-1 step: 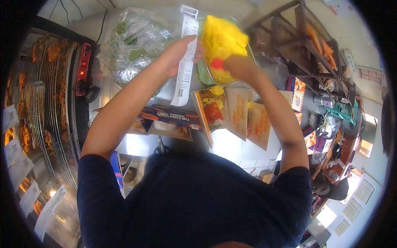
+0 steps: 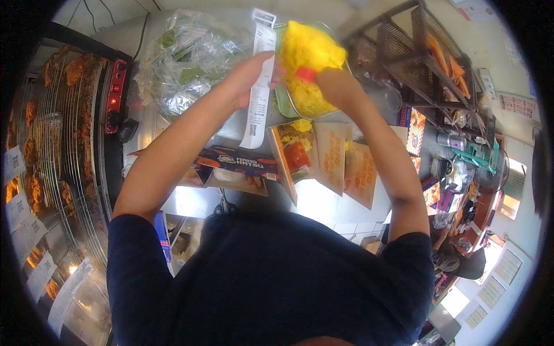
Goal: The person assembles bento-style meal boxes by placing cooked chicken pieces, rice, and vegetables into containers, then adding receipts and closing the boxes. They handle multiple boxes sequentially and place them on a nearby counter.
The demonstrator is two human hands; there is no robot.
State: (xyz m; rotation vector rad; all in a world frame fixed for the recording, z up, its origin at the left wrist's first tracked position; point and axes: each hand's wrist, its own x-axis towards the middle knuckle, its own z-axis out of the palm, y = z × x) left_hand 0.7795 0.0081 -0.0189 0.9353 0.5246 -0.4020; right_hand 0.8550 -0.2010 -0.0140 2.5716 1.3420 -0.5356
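A long white receipt (image 2: 257,109) hangs from my left hand (image 2: 248,81), whose fingers close around it beside the tray. My right hand (image 2: 337,87) is closed on a red utensil (image 2: 306,74) over the yellow rice (image 2: 311,46); the grip hides most of it, so its exact kind does not show. The rice is heaped in a rectangular tray (image 2: 350,74) with a thin rim. Nearer to me stands an open carton (image 2: 277,151) holding yellow rice and a red piece. Two more cardboard cartons (image 2: 360,173) stand to its right, below my right forearm.
Clear plastic bags with green leaves (image 2: 190,63) lie left of the tray. A dark printed box (image 2: 242,164) sits before me, near black-handled scissors (image 2: 224,203). A lit display cabinet (image 2: 69,132) with fried pieces lines the left; dark baskets (image 2: 398,63) stand right.
My right hand and the red utensil have shifted slightly up and away over the rice. My left hand and the receipt have barely moved.
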